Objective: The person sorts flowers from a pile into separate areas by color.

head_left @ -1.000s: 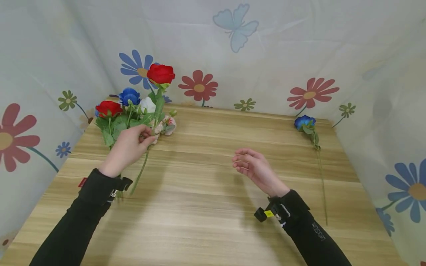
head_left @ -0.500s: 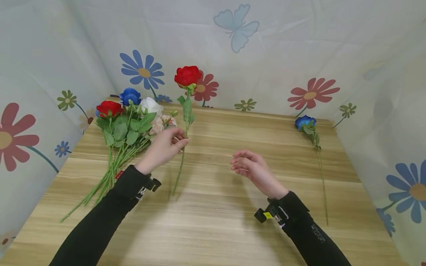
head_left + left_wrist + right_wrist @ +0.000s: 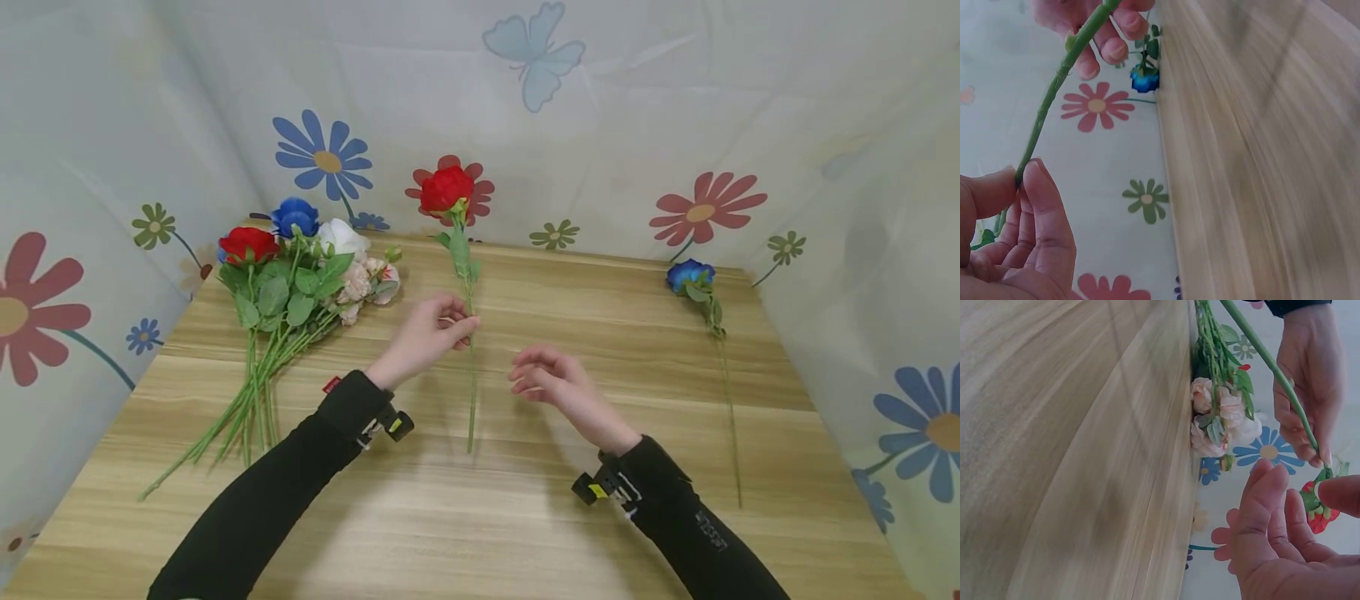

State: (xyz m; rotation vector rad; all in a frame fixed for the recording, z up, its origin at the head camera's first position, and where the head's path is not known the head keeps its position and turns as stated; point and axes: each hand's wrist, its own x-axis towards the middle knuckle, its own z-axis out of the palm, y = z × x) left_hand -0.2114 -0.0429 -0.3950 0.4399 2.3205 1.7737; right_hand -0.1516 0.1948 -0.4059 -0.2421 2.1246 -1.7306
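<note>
"White cloth with a floral print is hanging behind everything [image 3: 615,108]. What is it surrounding?"

"A wooden table [image 3: 540,533]. A bunch [image 3: 292,292] is lying on its left, showing red, blue, white and pale pink blooms, and its stems are spreading towards the person."

"And what's lying far right?"

"A blue rose [image 3: 708,312], which is pointing its bloom at the back edge."

"Where is the red rose [image 3: 460,250] sitting, then?"

"It's rising off the table, between the bunch and the blue rose."

"What are the hands doing?"

"The left hand [image 3: 423,337] is pinching its stem between thumb and fingers. The right hand [image 3: 562,383] is hovering near, apart from the stem, its fingers loosely curving."
</note>
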